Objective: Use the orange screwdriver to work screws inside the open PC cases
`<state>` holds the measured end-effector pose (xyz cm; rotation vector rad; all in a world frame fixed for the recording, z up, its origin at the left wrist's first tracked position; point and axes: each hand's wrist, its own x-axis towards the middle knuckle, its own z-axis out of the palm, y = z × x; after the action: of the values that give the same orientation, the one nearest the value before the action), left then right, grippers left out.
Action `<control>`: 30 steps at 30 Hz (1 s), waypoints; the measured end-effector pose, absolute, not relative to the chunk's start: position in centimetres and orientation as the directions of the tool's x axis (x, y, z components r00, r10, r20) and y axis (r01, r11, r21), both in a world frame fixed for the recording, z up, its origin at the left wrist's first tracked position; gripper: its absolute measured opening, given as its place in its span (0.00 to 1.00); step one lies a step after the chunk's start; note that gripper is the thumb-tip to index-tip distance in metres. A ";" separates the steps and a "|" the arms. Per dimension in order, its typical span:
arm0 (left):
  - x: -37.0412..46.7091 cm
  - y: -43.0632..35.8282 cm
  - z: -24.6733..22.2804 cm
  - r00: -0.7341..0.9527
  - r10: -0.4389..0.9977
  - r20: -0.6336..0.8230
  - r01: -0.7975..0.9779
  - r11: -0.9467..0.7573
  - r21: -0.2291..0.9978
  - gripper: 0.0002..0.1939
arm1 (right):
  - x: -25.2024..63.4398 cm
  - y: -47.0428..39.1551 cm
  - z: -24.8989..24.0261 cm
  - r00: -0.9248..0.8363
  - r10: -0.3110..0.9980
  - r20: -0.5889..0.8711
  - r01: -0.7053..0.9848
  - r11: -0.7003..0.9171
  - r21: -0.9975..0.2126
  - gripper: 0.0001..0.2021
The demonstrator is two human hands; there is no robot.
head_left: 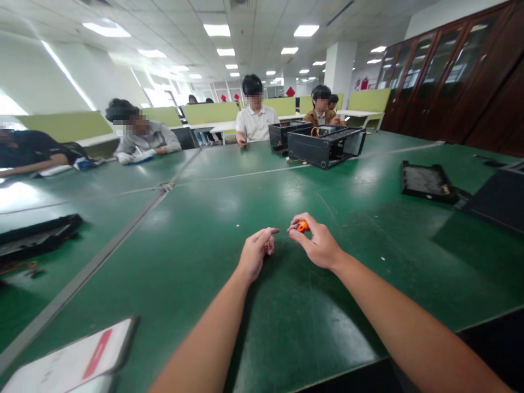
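Observation:
A small bright orange object [302, 226] with dark spots sits in my right hand [317, 240], between the curved fingers and the thumb. Its kind is hard to make out, as the fingers cover part of it. A second bit of orange shows by the thumb tip. Just to the left is my left hand [257, 252], with its index finger stretched toward the right hand and the other fingers loosely curled. I see nothing held in it. A narrow gap separates the two hands, both low over the green table [196, 262].
Black computer cases [307, 150] stand at the far side. A dark tray-like part [428, 181] and a dark case [501, 196] are on the right. A black panel [39, 234] lies left, a white-and-red item [77, 357] near left. Several people sit around the table.

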<state>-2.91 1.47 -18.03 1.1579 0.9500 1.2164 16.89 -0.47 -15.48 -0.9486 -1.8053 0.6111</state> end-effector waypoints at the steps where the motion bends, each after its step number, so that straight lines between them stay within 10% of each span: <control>1: -2.9 1.5 -18.1 0.119 0.992 0.049 -0.206 -0.023 0.978 0.26 | 16.8 -0.5 -15.6 -0.249 0.814 0.524 0.348 0.580 -0.737 0.08; 30: -2.8 1.5 -17.9 0.047 0.999 0.012 -0.374 0.006 0.927 0.32 | 16.5 -0.6 -16.4 -0.369 0.825 0.427 0.244 0.530 -0.812 0.13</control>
<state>-2.82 1.53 -17.88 0.9476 0.8878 1.3336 16.55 -0.61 -16.39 -0.8774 -1.8844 0.8278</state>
